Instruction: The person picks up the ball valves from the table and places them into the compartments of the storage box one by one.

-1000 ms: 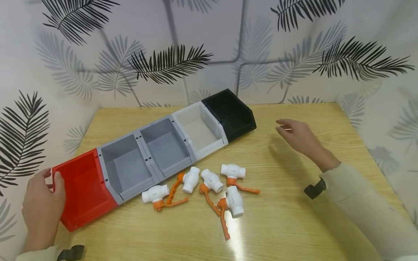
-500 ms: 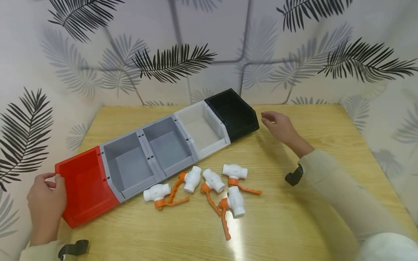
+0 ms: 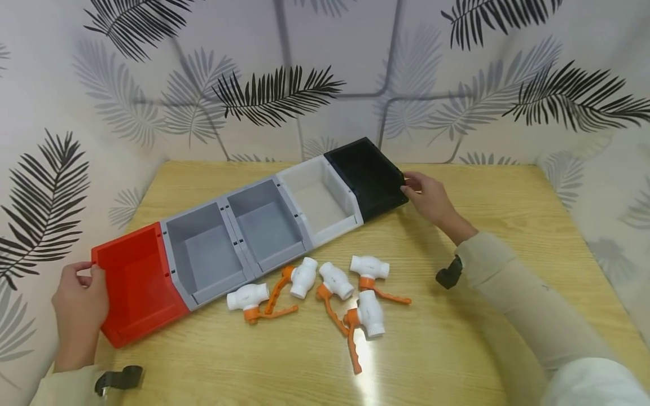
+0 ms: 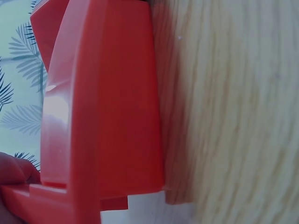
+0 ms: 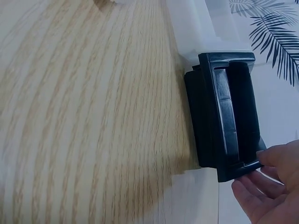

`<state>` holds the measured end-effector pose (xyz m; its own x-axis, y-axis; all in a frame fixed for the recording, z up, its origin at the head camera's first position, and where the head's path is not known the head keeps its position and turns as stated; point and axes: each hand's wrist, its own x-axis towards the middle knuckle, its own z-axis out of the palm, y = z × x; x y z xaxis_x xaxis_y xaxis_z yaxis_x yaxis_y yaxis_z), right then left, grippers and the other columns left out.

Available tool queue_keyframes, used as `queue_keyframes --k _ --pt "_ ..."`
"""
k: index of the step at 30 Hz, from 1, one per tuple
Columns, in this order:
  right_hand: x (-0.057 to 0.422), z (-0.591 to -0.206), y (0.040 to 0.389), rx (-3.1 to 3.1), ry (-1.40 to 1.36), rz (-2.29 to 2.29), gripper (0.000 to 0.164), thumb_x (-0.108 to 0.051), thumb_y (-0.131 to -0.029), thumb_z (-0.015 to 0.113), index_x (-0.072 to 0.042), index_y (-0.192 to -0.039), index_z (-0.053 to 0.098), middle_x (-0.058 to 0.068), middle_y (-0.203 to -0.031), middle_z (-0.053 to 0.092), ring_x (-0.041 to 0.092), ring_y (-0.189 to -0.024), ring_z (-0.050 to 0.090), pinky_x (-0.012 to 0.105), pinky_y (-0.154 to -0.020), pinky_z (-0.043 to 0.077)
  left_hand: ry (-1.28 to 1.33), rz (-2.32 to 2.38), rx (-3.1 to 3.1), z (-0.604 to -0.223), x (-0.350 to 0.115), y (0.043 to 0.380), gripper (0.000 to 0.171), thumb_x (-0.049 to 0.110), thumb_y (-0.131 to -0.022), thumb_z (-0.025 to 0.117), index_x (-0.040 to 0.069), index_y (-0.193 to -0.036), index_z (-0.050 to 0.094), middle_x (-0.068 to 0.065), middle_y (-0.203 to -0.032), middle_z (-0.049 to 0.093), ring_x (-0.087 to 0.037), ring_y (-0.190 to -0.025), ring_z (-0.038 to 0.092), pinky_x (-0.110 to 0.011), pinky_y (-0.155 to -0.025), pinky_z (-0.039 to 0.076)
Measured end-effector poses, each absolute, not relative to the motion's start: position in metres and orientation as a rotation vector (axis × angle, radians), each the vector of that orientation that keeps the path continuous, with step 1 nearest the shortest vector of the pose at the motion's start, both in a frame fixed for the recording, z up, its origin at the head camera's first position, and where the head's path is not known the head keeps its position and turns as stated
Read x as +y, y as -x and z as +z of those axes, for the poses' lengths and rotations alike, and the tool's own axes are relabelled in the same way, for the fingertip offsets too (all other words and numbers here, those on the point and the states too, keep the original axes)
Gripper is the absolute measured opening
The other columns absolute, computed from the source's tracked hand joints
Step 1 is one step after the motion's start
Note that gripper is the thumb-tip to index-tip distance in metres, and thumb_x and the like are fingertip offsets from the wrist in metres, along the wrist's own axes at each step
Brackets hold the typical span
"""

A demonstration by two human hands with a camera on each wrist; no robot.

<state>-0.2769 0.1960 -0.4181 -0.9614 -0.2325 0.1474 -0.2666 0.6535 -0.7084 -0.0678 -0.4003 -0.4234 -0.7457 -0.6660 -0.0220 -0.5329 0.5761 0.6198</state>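
A row of joined open bins crosses the table diagonally: a red bin, two grey bins, a white bin and a black bin. At the left end, my left hand grips the red bin's outer rim; in the left wrist view its fingers show only at the lower left corner. My right hand pinches the outer wall of the black bin, thumb above and fingers underneath in the right wrist view. Several white ball valves with orange handles lie in front of the row.
The wooden table carries everything. Behind it and at both sides hangs a pale leaf-patterned cloth. Dark straps with small mounts sit at both wrists.
My right hand has moved left from over the bare table and taken hold of the black bin's end. My left hand has stayed at the red bin. The head view has shifted slightly.
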Motion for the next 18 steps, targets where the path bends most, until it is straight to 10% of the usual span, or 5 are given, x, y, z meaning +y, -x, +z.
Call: queue_keyframes --k 18 --pt "0.201 -0.425 0.275 -2.791 -0.341 1.25 0.035 -0.018 -0.094 0.052 0.005 -0.121 0.054 0.023 -0.112 0.06 0.036 -0.105 0.055 0.048 -0.09 0.041 -0.954 -0.902 -2.554 -0.427 -0.402 0.08 0.049 0.033 -0.093 0.032 0.005 -0.132 0.042 -0.014 -0.094 0.05 -0.025 -0.076 0.046 -0.027 -0.052 0.037"
